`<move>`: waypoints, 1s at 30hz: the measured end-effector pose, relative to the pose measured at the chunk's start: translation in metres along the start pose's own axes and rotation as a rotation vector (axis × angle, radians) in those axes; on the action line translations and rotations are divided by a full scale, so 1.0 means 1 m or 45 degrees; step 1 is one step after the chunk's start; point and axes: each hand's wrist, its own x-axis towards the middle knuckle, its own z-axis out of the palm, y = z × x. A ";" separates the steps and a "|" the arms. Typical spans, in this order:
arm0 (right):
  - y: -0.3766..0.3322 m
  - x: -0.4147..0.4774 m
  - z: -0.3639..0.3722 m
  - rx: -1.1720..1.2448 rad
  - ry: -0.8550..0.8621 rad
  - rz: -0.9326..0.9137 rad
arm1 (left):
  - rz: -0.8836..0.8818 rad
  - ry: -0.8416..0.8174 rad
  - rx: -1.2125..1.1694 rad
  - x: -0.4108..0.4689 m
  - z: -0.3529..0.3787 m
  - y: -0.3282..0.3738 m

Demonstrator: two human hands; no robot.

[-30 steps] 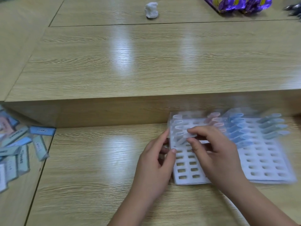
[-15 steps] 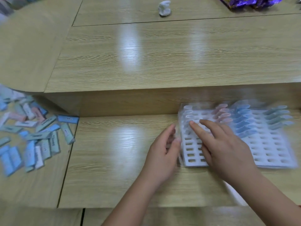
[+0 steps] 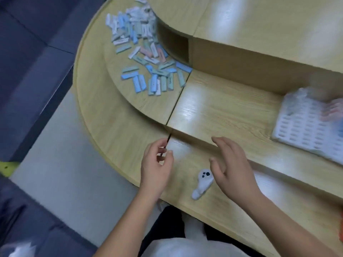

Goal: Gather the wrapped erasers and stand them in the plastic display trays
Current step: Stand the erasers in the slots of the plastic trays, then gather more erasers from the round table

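A heap of wrapped erasers [image 3: 146, 51], blue, green, white and pink, lies scattered on the rounded left end of the wooden desk. The white plastic display tray [image 3: 304, 130] with rows of slots sits at the far right, blurred, with a few erasers standing along its far side. My left hand [image 3: 156, 167] hovers over the desk's near ledge with fingers curled loosely and nothing in it. My right hand [image 3: 232, 167] is beside it, fingers spread, empty. Both hands are well away from the tray and from the heap.
A small white figure with black dots [image 3: 203, 182] lies on the near ledge just left of my right hand. The desk steps up to a raised shelf [image 3: 259, 34] behind. Dark blue flooring [image 3: 27, 71] lies to the left, beyond the curved desk edge.
Both hands have left the tray and drawn back toward the near ledge. The view has swung left and down, bringing the eraser heap fully into sight.
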 end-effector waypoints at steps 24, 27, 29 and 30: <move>-0.147 0.189 0.201 0.006 0.438 0.393 | 0.239 -0.310 0.353 0.267 -0.269 -0.051; -0.147 0.226 0.212 -0.040 0.476 0.544 | 0.347 -0.367 0.454 0.319 -0.262 -0.041; -0.145 0.245 0.214 -0.097 0.499 0.604 | 0.409 -0.421 0.547 0.347 -0.254 -0.036; -0.143 0.254 0.214 -0.141 0.511 0.618 | 0.453 -0.456 0.583 0.361 -0.247 -0.032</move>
